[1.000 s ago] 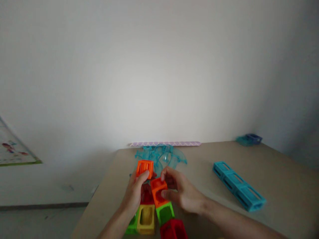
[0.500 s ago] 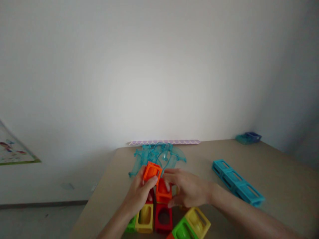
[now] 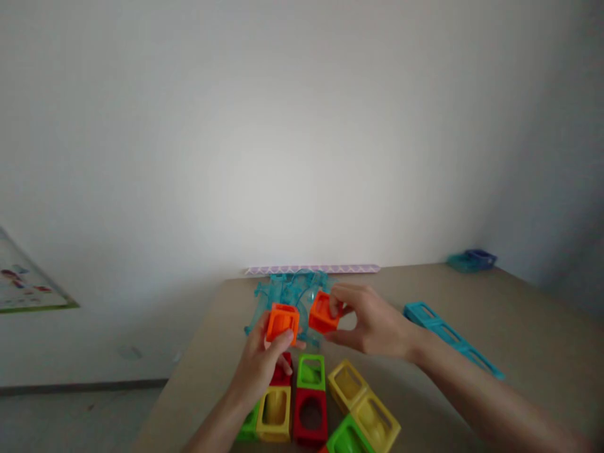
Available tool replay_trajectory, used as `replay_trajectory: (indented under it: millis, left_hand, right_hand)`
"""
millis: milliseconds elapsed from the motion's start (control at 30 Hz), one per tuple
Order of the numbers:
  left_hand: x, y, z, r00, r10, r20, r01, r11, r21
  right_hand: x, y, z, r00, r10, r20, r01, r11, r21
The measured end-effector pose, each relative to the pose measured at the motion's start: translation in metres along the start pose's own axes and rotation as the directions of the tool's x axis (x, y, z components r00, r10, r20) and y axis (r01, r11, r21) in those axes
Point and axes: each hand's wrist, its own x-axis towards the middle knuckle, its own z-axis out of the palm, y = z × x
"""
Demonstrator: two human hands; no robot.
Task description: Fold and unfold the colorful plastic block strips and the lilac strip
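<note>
My left hand [image 3: 265, 355] is closed round an orange toy block [image 3: 283, 323], its thumb against the block's near face. To its right, my right hand [image 3: 365, 319] pinches a second orange block, tilted [image 3: 324, 313], with a small gap between the two. Both are raised above the table. Below them lie a green block [image 3: 311, 372], a red block with a round hole [image 3: 310, 416] and a yellow block [image 3: 274, 413]. Part of another red block [image 3: 282, 370] shows under my left fingers. Two joined yellow blocks [image 3: 363, 402] slant beside a green one [image 3: 350, 436].
Clear blue curved track pieces [image 3: 295, 286] are heaped behind my hands. A long blue frame piece [image 3: 453, 336] lies right, partly behind my right forearm. A purple patterned strip [image 3: 311, 269] runs along the wall. Dark blue and teal pieces [image 3: 472, 260] sit in the far right corner.
My right hand has moved up and right with its orange block, apart from the left one. The green block and the upper yellow block below are now uncovered.
</note>
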Motion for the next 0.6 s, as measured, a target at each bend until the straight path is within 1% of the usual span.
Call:
replay_trajectory:
  millis: [67, 133, 233, 300, 433, 533, 600]
  left_hand:
    - [-0.001, 0.002, -0.001, 0.999, 0.029, 0.027, -0.030, 0.999, 0.036]
    - [-0.003, 0.005, -0.001, 0.995, 0.067, 0.074, -0.074, 0.992, 0.100]
    - [-0.004, 0.008, -0.003, 0.981, 0.116, 0.156, -0.136, 0.982, 0.128]
    - [-0.004, 0.007, -0.004, 0.975, 0.124, 0.185, -0.146, 0.983, 0.113]
    - [-0.003, 0.004, -0.005, 0.974, 0.128, 0.189, -0.147, 0.985, 0.088]
    - [-0.004, 0.007, -0.004, 0.973, 0.123, 0.194, -0.144, 0.985, 0.097]
    - [-0.005, 0.011, -0.003, 0.975, 0.123, 0.185, -0.144, 0.984, 0.109]
  right_hand:
    - [0.001, 0.002, 0.000, 0.995, -0.005, -0.100, 0.010, 0.999, 0.049]
    - [0.001, 0.002, 0.003, 0.986, -0.072, -0.153, 0.084, 0.994, 0.070]
    - [0.000, -0.002, 0.010, 0.972, -0.203, -0.119, 0.209, 0.977, 0.042]
    - [0.000, -0.006, 0.014, 0.963, -0.250, -0.097, 0.252, 0.968, 0.008]
    - [-0.002, -0.012, 0.017, 0.950, -0.291, -0.111, 0.279, 0.954, -0.113]
    - [-0.003, -0.014, 0.019, 0.945, -0.301, -0.127, 0.275, 0.942, -0.191]
    - [-0.004, -0.015, 0.022, 0.943, -0.309, -0.121, 0.280, 0.936, -0.212]
